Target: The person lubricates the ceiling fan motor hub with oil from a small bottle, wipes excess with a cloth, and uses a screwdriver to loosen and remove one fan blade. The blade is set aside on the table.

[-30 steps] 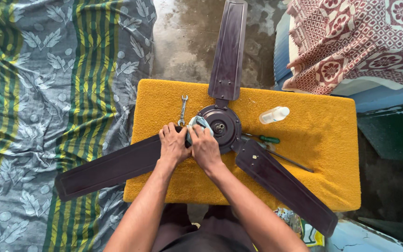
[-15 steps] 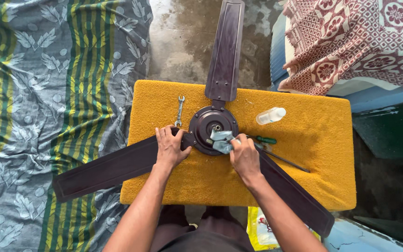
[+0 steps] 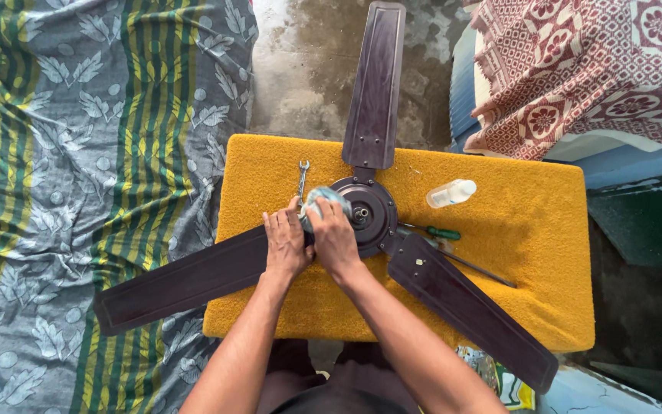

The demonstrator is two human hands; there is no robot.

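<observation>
seen from the head camera, looking straight down. a dark ceiling fan (image 3: 362,215) lying flat on a yellow cushioned table (image 3: 530,253), its round motor hub near the middle of the table and three long blades spreading out: one up past the far edge, one down-left over the near left corner, one down-right over the near edge.

right hand (image 3: 333,239) closed around a small pale blue-grey cloth (image 3: 320,201), pressing it onto the left rim of the hub. left hand (image 3: 285,244) just beside it, touching it, fingers flat and spread on the root of the left blade, gripping nothing that can be seen. both forearms reaching up from the bottom of the view.

a small metal wrench (image 3: 302,178) lying on the table just left of the hub, above the hands. a small clear bottle (image 3: 451,193) on its side to the right of the hub. a screwdriver with a green handle (image 3: 442,232) just right of the hub, partly under the right blade.

left of the table, a grey and green leaf-patterned sheet (image 3: 78,153). at the top right, a red and white patterned cloth (image 3: 599,69). bare concrete floor (image 3: 300,69) beyond the far edge.
</observation>
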